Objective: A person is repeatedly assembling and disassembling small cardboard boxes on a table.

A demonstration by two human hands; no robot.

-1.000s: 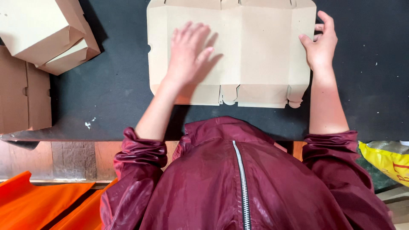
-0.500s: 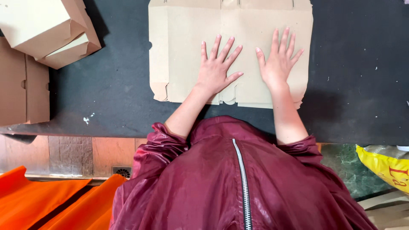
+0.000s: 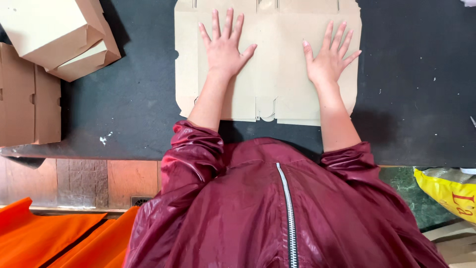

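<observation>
Both hands, left [image 3: 224, 49] and right [image 3: 328, 59], press flat (fingers spread, gripping nothing) on the cardboard sheet [image 3: 277, 74] on the tabletop [image 3: 134, 99].

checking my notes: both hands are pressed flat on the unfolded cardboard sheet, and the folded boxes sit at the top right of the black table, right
Not quite. The folded boxes sit at the top left, as the head view shows. The rest holds: the left hand and right hand are pressed flat on the unfolded cardboard sheet on the black table.
</observation>
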